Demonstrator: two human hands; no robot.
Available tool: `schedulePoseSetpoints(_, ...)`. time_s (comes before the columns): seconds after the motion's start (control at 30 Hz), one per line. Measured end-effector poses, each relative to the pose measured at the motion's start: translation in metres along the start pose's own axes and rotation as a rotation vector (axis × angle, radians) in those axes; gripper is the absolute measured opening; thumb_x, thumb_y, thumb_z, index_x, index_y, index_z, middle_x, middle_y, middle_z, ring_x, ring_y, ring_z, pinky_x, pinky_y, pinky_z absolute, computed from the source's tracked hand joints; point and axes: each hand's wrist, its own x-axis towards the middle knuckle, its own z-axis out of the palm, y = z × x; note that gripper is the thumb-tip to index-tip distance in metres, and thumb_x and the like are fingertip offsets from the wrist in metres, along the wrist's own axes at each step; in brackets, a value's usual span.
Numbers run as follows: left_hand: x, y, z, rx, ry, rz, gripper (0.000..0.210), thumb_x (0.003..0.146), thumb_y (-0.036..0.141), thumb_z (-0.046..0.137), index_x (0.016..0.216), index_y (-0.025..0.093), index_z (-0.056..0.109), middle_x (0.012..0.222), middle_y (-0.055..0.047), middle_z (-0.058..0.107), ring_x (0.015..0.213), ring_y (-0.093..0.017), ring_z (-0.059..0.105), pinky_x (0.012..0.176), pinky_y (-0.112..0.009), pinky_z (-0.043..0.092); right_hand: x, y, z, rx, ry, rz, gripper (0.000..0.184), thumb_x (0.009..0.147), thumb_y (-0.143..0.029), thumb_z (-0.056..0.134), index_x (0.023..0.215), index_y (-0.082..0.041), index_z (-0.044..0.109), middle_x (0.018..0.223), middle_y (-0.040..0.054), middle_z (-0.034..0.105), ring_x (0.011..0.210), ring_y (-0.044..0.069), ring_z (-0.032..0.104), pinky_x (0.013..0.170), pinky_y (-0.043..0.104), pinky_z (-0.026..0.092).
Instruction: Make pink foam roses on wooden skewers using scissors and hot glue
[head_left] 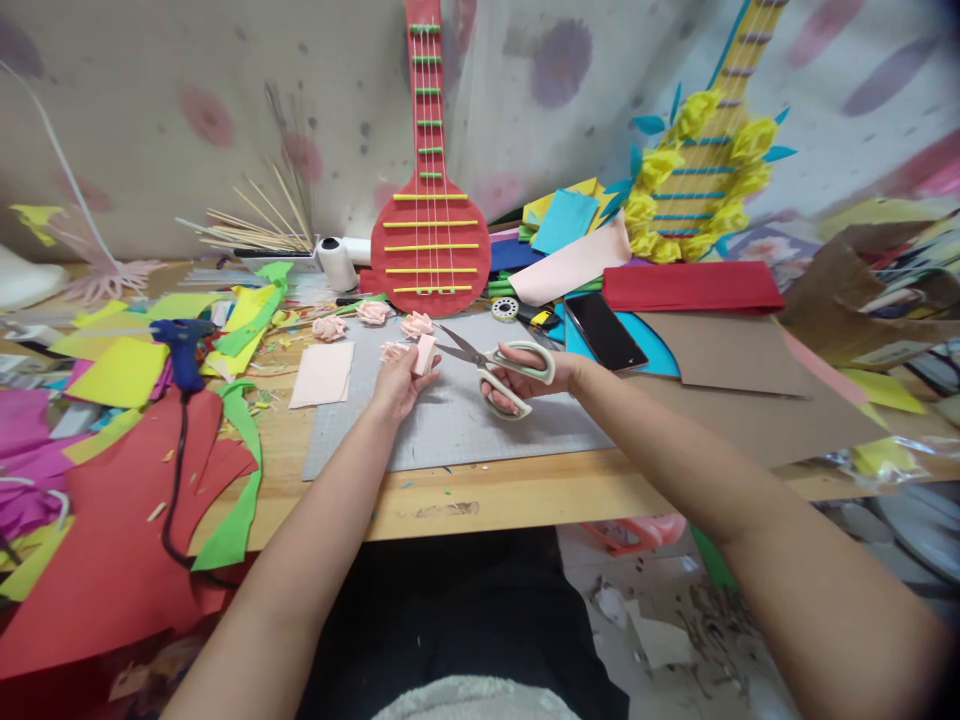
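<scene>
My left hand (401,385) pinches a small folded piece of pale pink paper (424,355) above the grey cutting mat (450,440). In my right hand (510,380) is a pair of scissors (541,362) with pale handles; the blades are parted and point left toward the folded paper, apart from it. Several pale pink paper roses (373,312) lie along the mat's far left edge, one of them close behind my left fingers. Left of the mat sits a small stack of pale pink paper squares (322,375).
A red paper lute (431,245) leans at the back, with a yellow-flowered one (697,180) to its right. A blue glue gun (184,350) stands among paper scraps at left. A black phone (606,332) and brown card (750,410) lie at right.
</scene>
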Motion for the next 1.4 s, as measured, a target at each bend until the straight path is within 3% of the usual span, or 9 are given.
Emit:
schedulePoseSetpoints(0.47,-0.002,0.001,0.000,0.006,0.000,0.004,0.017,0.086,0.019,0.047,0.086,0.010,0.061,0.088,-0.009,0.067,0.075,-0.014,0.066,0.052,-0.018,0.052,0.001,0.002,-0.005,0.006,-0.013,-0.009,0.066,0.082,-0.067,0.029,0.097,-0.008,0.056,0.073,0.0086,0.062,0.065,0.016,0.058,0.062,0.029,0.048)
schedulePoseSetpoints(0.67,-0.004,-0.004,0.003,0.072,-0.012,0.082,0.014,0.084,0.021,0.051,0.086,0.011,0.061,0.091,-0.009,0.067,0.075,-0.014,0.066,0.051,-0.018,0.053,0.004,0.002,-0.005,0.020,-0.021,-0.005,0.067,0.083,-0.066,0.027,0.097,-0.008,0.056,0.075,0.0092,0.062,0.065,0.015,0.057,0.064,0.030,0.047)
schedulePoseSetpoints(0.9,-0.006,-0.008,0.004,0.130,-0.006,0.179,0.010,0.081,0.020,0.055,0.079,0.011,0.059,0.080,-0.006,0.065,0.074,-0.015,0.067,0.052,-0.018,0.052,0.018,0.008,0.000,0.053,-0.050,-0.076,0.070,0.078,-0.072,0.029,0.096,-0.010,0.055,0.072,0.0073,0.060,0.064,0.016,0.056,0.058,0.028,0.045)
schedulePoseSetpoints(1.2,-0.006,-0.011,0.004,0.155,-0.014,0.272,0.016,0.074,0.028,0.064,0.078,0.012,0.061,0.080,-0.006,0.067,0.081,-0.018,0.067,0.059,-0.022,0.054,0.030,0.015,0.009,0.185,0.108,-0.139,0.067,0.077,-0.073,0.029,0.086,-0.011,0.054,0.059,0.0006,0.049,0.054,0.011,0.047,0.052,0.024,0.041)
schedulePoseSetpoints(1.4,-0.004,-0.011,0.005,0.164,0.024,0.293,0.018,0.074,0.030,0.063,0.078,0.012,0.060,0.079,-0.006,0.066,0.075,-0.017,0.067,0.052,-0.019,0.052,0.029,0.021,0.004,0.141,0.207,-0.214,0.058,0.075,-0.071,0.040,0.076,-0.014,0.052,0.046,-0.0071,0.034,0.038,0.005,0.029,0.037,0.018,0.024)
